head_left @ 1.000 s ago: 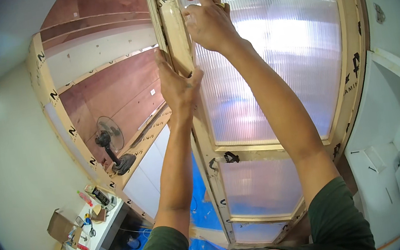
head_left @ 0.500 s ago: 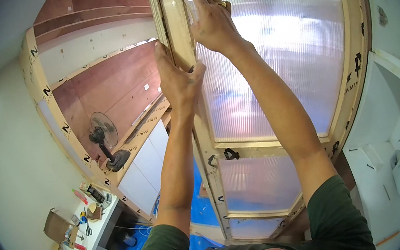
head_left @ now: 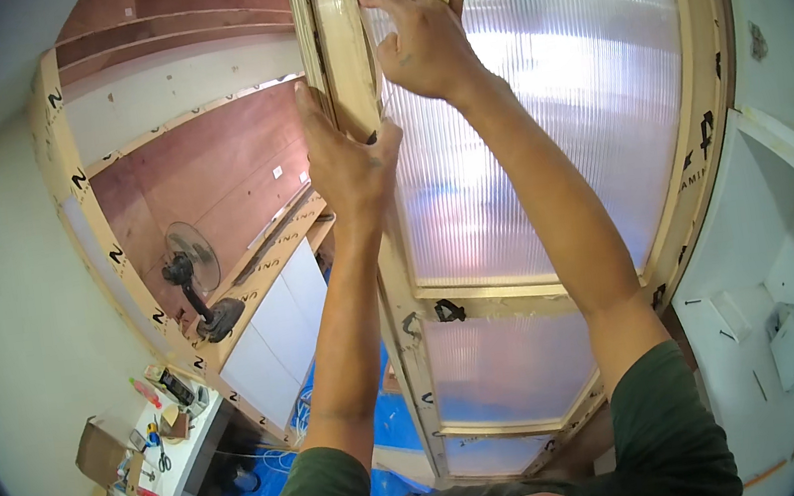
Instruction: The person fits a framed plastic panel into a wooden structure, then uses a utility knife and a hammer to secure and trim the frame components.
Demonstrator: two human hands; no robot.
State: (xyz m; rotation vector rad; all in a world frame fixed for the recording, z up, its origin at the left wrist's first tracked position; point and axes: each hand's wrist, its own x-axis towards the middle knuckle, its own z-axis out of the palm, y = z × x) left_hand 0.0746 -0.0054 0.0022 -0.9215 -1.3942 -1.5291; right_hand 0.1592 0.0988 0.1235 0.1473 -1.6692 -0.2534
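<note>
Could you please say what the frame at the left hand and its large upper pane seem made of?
Frame: probably smooth wood or laminate, by its pale tan colour. Upper pane: likely glossy plastic, translucent with fine ribs; glass is possible.

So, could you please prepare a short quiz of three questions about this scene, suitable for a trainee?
1. Which hand grips the wooden frame around the large ribbed panel?
2. True or false: the fan stands to the left of the large ribbed panel.
3. What colour is the floor covering? (a) red (b) blue (c) white

Key:
1. The left hand.
2. True.
3. (b) blue.
</note>
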